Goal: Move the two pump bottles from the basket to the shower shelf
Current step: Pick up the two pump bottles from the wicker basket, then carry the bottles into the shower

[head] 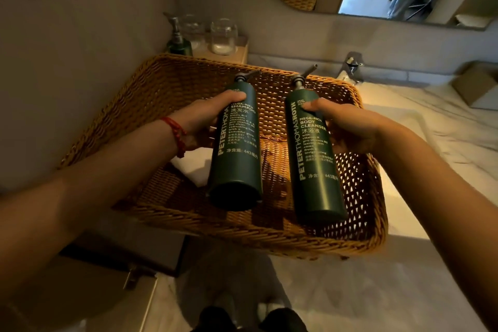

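Two tall dark green pump bottles are held up over a brown woven basket (167, 83). My left hand (204, 121) grips the shampoo bottle (237, 159) around its upper half. My right hand (347, 127) grips the body cleanser bottle (315, 170) the same way. Both bottles tilt with their pumps pointing away from me and their bases toward me. A white folded cloth (194, 167) lies in the basket under my left wrist. No shower shelf is in view.
The basket rests on a pale marble counter (404, 277) beside a lit sink (390, 121) with a chrome tap (350, 65). Behind it stand a smaller green pump bottle (179, 43) and two glasses (223, 35). A box (477, 83) sits far right; a mirror hangs above.
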### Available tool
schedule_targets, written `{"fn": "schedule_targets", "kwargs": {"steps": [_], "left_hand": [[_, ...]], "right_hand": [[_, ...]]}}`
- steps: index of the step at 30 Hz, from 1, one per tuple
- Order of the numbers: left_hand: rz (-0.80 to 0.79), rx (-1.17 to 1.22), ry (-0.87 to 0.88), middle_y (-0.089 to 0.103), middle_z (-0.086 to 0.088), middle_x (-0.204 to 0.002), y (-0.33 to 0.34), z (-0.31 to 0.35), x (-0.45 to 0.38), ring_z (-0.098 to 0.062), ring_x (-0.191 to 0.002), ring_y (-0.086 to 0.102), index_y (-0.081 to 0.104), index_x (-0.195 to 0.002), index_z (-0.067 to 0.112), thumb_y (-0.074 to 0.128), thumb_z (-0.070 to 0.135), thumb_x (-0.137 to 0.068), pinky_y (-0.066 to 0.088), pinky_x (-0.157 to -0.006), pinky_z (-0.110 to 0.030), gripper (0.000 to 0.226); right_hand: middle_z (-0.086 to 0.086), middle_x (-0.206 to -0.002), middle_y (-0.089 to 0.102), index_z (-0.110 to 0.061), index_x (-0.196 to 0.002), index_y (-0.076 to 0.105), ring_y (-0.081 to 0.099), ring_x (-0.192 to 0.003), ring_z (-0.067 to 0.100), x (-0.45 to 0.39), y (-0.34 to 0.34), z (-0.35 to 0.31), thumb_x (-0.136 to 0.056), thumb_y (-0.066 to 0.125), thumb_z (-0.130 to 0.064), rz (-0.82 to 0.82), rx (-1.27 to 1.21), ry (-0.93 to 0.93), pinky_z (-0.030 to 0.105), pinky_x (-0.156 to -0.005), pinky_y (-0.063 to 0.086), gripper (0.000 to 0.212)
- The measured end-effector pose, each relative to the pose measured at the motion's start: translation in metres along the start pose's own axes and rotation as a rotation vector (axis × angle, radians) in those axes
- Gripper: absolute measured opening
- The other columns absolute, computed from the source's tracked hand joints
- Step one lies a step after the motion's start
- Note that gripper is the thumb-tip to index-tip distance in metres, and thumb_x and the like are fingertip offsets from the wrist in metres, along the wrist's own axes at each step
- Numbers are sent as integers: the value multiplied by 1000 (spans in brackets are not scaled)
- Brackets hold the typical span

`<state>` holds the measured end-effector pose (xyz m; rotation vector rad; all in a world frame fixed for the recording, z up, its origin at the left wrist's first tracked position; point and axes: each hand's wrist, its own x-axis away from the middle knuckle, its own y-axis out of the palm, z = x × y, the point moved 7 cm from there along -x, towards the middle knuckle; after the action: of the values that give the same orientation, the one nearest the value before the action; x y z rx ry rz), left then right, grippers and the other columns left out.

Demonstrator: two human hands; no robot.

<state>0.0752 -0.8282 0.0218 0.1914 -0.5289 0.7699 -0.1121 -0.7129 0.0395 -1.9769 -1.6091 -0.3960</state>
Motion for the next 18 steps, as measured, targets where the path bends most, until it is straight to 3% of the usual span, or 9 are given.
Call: {"fn": "schedule_targets", "kwargs": {"steps": [6, 9, 14, 18], "left_hand": [[-45, -22, 53, 58, -13, -120, 44, 6, 18, -26, -100, 59, 49, -120, 15, 70, 53, -57, 51, -82, -38, 76], [-44, -17, 64, 58, -13, -122, 69, 8, 28, -27, -103, 58, 49, -120, 15, 66, 54, -55, 50, -88, -40, 77], [-55, 34, 98, 56, -11, -116, 110, 12, 51, -23, -94, 58, 49, -122, 16, 68, 57, -50, 51, -72, -34, 84], [-23, 66, 129, 54, -9, -114, 138, 14, 72, -22, -93, 57, 46, -123, 17, 66, 57, -53, 52, -71, -34, 84]], "right_hand": [[8, -94, 57, -15, -114, 46, 60, -78, 18, 40, -26, 10, -80, 52, -48, 45, -64, -42, 19, -44, 51, 48], [6, -96, 55, -20, -104, 49, 59, -80, 18, 62, -46, 19, -80, 52, -49, 93, -60, -88, 19, -46, 52, 38], [4, -94, 55, -21, -104, 48, 57, -80, 17, 97, -75, 38, -81, 50, -50, 91, -46, -116, 19, -46, 52, 38], [6, -96, 56, -23, -99, 50, 59, -82, 19, 116, -89, 57, -78, 52, -53, 61, -42, -114, 22, -53, 54, 36]]}}
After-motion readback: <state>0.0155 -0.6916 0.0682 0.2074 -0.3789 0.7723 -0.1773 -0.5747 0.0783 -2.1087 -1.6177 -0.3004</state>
